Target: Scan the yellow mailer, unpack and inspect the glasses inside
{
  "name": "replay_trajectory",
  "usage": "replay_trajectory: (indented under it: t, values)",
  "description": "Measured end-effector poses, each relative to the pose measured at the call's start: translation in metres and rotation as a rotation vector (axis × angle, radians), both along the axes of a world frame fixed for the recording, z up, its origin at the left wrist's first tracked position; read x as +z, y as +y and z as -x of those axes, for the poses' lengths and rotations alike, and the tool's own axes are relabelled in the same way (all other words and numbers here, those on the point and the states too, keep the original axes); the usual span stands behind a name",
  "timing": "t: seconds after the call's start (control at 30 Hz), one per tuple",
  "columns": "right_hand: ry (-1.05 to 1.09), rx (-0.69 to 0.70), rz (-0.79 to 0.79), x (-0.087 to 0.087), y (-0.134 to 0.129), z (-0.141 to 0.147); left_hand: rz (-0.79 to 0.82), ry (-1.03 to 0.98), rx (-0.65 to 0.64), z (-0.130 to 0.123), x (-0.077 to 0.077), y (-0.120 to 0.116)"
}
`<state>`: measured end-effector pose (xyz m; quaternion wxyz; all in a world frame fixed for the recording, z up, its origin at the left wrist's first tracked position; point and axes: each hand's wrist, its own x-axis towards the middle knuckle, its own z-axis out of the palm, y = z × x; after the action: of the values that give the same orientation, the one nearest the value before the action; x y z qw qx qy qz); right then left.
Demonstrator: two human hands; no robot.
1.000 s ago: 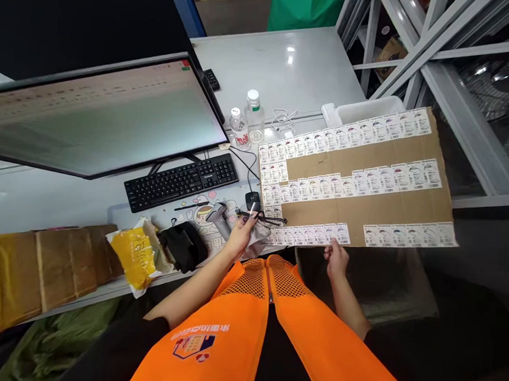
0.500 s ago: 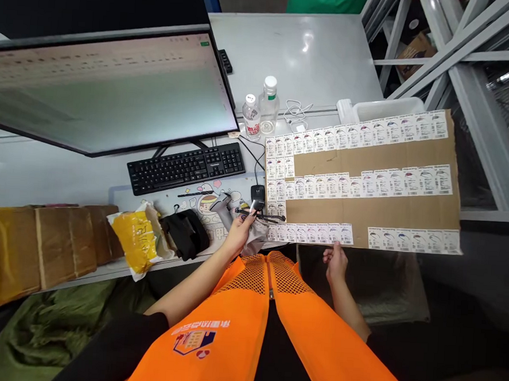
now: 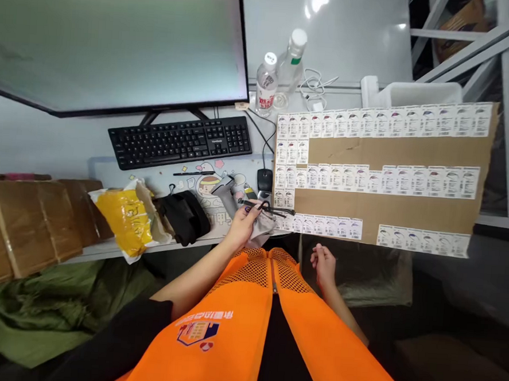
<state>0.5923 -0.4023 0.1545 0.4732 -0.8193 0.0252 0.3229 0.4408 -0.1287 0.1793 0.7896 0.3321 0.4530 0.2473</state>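
Note:
My left hand [image 3: 243, 221] is closed on a pair of glasses [image 3: 279, 210] with thin black arms, held over the desk's front edge. Beneath it lies a crumpled grey cloth or pouch [image 3: 263, 225]. Just left of that hand is a grey handheld scanner [image 3: 226, 194]. A large cardboard sheet [image 3: 387, 209] lies to the right, carrying rows of white labels [image 3: 430, 181] with small glasses pictures. My right hand [image 3: 324, 265] is apart from the sheet, below its near edge, fingers curled with nothing visible in them.
A black keyboard [image 3: 182, 142] lies under the monitor [image 3: 129, 45], with a mouse [image 3: 264, 179] beside the sheet. Two bottles [image 3: 266, 85] and a white cable [image 3: 316, 85] stand behind. At left are a black pouch [image 3: 184, 218], a yellow package [image 3: 126, 217] and cardboard boxes [image 3: 41, 223].
My right hand has drawn back from the cardboard's near edge, and its fingers have curled in. The left hand still holds the glasses, their arms now turned slightly. The view has shifted.

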Motion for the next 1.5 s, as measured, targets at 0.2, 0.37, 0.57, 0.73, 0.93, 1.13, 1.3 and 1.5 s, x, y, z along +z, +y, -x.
replay_trajectory:
  t: [0.2,0.37,0.57,0.73,0.93,1.13,1.3,1.5]
  values:
    - [-0.031,0.079,-0.052,0.027,0.036,-0.002,0.056,-0.109,0.018,0.001,0.033,0.005]
    - [-0.059,0.162,-0.138,0.049,0.07,0.0,0.209,-0.169,0.059,0.008,0.069,0.01]
    - [-0.062,0.239,-0.166,0.064,0.092,0.012,0.323,-0.268,0.051,0.018,0.091,0.014]
    - [-0.063,0.26,-0.169,0.067,0.099,0.017,0.355,-0.296,0.062,0.023,0.096,0.016]
    - [-0.063,0.268,-0.172,0.068,0.101,0.02,0.349,-0.323,0.068,0.028,0.101,0.017]
    - [-0.056,0.269,-0.17,0.067,0.1,0.023,0.323,-0.285,0.058,0.031,0.096,0.015]
    - [-0.055,0.264,-0.168,0.067,0.103,0.026,0.319,-0.243,0.057,0.035,0.093,0.014]
    - [-0.033,0.268,-0.149,0.062,0.107,0.03,0.34,-0.172,0.039,0.043,0.086,0.015]
